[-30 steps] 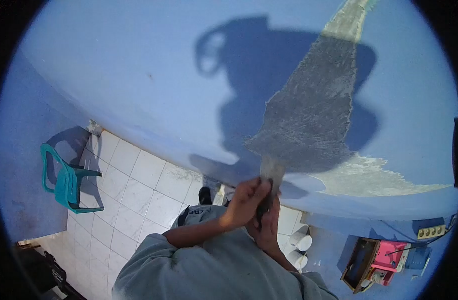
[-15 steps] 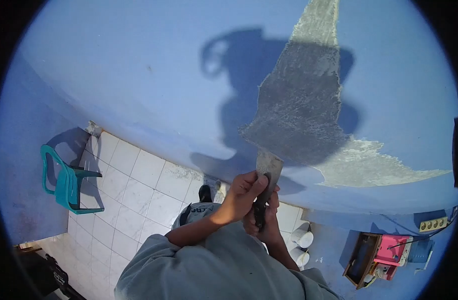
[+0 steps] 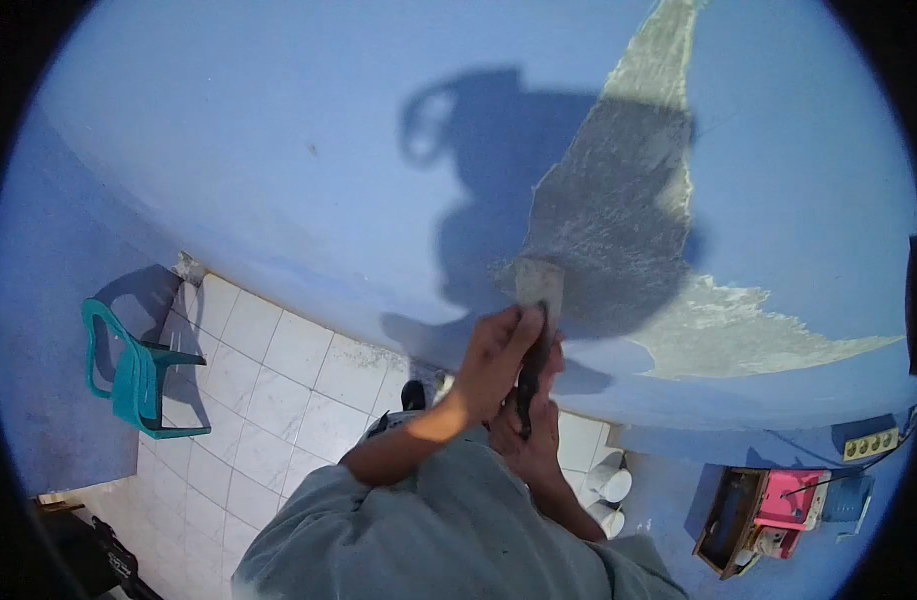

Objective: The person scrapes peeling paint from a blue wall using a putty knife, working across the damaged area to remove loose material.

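Observation:
Both my hands grip one scraper (image 3: 540, 288), a flat grey metal blade on a dark handle. My left hand (image 3: 499, 355) is closed around the lower blade, its thumb lying on top of the metal. Lower and to the right, my right hand (image 3: 531, 435) is wrapped round the dark handle. The blade's wide end lies over the lower left edge of a bare grey patch (image 3: 619, 190) on the blue wall (image 3: 309, 180). A shadow of my head and upper body falls across the patch and the paint around it.
A green plastic chair (image 3: 134, 375) stands at the left on white floor tiles (image 3: 279, 405). White containers (image 3: 611, 483) are behind my right forearm. At the lower right are a wooden box (image 3: 729, 520), a pink item (image 3: 787, 497) and a power strip (image 3: 870, 444).
The scraper and both hands have moved up the wall, so the blade now overlaps the patch's lower left part. The view has shifted slightly.

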A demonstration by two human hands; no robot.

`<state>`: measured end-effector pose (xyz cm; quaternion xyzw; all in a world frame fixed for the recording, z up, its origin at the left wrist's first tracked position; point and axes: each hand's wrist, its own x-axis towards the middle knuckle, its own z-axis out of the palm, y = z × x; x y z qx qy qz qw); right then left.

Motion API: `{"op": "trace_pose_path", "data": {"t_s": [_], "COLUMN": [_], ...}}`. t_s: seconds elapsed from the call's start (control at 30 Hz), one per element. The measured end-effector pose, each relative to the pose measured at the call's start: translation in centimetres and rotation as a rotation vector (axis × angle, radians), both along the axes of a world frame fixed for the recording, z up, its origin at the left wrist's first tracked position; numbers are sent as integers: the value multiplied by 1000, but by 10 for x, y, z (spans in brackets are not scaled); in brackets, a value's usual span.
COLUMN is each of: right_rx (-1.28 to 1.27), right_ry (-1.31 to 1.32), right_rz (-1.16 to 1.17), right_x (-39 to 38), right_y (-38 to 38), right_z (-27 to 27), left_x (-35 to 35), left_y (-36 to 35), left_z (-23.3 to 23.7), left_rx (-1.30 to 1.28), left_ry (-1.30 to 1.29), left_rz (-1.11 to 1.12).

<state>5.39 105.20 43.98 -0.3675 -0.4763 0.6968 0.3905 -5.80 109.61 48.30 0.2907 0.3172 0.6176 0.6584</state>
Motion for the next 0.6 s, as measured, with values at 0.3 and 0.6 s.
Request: {"op": "trace_pose_path", "data": {"t_s": [0.3, 0.6], "right_rx": [263, -82], "right_ry": [-180, 42], "right_rz": [-34, -47], "right_x": [6, 41], "right_y": [5, -20], "right_z": [-17, -46], "left_x": [5, 29], "left_y": [-7, -28], "left_z": [-12, -43], "left_rx": [27, 116], "left_ry": [-40, -128], "left_rz": [80, -65]}}
